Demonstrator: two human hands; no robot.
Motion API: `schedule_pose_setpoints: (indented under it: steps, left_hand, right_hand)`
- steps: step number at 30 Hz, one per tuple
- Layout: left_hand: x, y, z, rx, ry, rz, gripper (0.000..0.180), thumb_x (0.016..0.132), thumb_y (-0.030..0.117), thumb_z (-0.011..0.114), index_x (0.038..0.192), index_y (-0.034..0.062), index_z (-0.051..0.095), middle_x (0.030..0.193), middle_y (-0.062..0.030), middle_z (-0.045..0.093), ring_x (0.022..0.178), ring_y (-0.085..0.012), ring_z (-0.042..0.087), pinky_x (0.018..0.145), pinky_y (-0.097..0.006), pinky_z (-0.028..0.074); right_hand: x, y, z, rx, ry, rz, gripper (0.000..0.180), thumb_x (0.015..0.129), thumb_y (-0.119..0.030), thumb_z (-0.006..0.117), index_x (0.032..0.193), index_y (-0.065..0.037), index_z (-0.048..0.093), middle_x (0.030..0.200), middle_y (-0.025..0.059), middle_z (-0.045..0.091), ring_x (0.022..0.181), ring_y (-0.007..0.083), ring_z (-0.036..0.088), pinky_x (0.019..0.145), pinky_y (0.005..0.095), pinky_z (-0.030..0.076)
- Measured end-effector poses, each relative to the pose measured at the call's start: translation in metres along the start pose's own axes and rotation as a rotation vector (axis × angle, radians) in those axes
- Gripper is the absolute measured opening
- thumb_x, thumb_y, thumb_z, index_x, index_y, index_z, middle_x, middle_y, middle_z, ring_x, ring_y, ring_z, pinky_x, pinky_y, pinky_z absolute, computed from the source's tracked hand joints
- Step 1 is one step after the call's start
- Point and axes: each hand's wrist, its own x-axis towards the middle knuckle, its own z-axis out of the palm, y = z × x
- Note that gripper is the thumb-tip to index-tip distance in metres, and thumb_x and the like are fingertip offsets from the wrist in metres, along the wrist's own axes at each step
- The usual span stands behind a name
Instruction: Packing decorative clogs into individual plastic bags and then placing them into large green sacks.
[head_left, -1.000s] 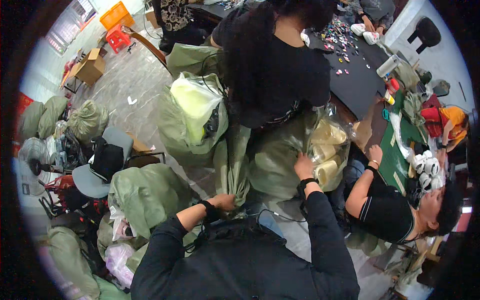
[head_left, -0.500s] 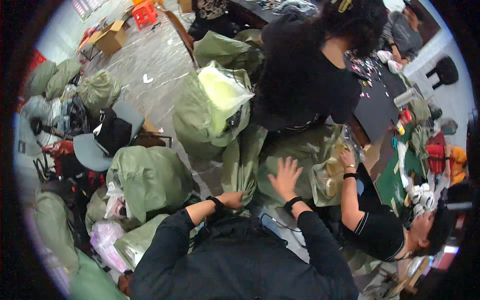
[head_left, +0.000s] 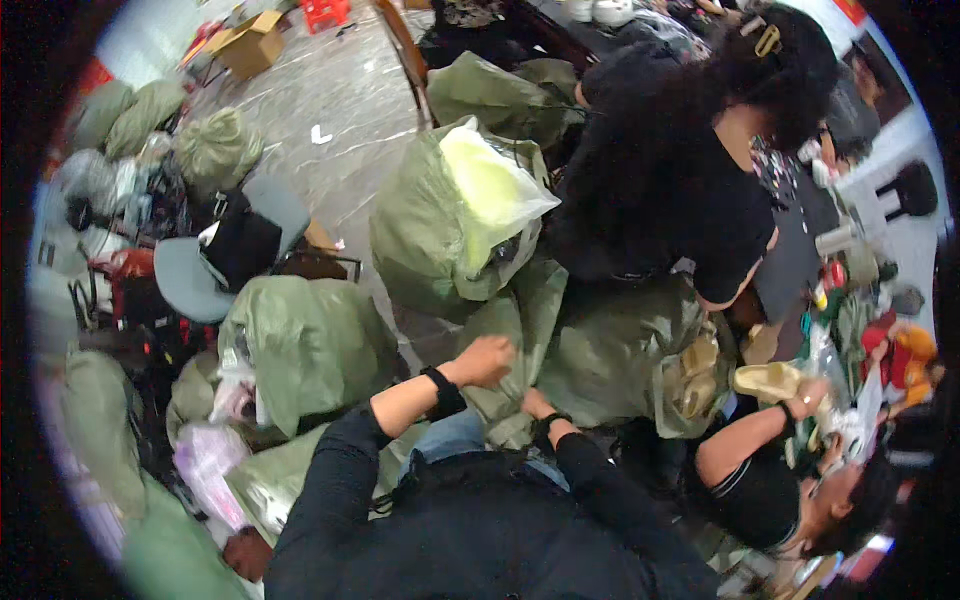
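Note:
A gathered olive-green woven sack (head_left: 503, 400) lies in front of my body. My right hand (head_left: 537, 403) is closed on a fold at its edge. Over its left side is my left hand (head_left: 485, 362), fingers curled and slightly blurred; whether anything is inside them is hidden. Both my wrists wear black bands. Right of my hands spreads a larger olive sack (head_left: 630, 360) with beige shoes (head_left: 697, 370) in its opening. A co-worker at the right holds a beige shoe (head_left: 768, 381) above it.
A full olive sack with a yellow-green bag (head_left: 490, 190) inside stands ahead of me. Another bulging sack (head_left: 305, 345) is at my left, near a grey chair (head_left: 190, 280) bearing a black bag. A second co-worker (head_left: 660, 170) sits close ahead at a dark table.
My left hand has moved up and right; my right hand has come down and left from an open spread to grip the sack. The right co-worker has lifted a shoe.

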Motion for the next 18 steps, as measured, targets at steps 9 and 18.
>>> schedule_pose_setpoints:
  steps: [9,18]
  left_hand:
    - [0.070,-0.103,-0.077,0.933,0.261,-0.123,0.057,0.074,0.015,0.052,0.128,0.0114,0.035,0.130,-0.0122,0.034,0.122,-0.0317,0.026,0.099,-0.053,0.016]
    - [0.038,-0.195,-0.141,0.705,0.177,-0.344,0.015,0.074,0.010,0.049,0.080,0.0079,0.062,0.081,-0.0102,0.061,0.087,-0.0297,0.054,0.069,-0.039,0.044]
  right_hand:
    - [-0.047,-0.110,0.002,0.028,0.288,0.042,0.029,0.073,-0.021,0.049,0.090,0.002,0.055,0.081,0.0199,0.061,0.075,0.0375,0.058,0.064,0.0449,0.047]
    - [-0.055,-0.129,0.009,-0.108,0.316,0.025,0.019,0.071,-0.016,0.050,0.081,-0.002,0.060,0.079,0.0167,0.062,0.074,0.0326,0.061,0.061,0.0430,0.048]
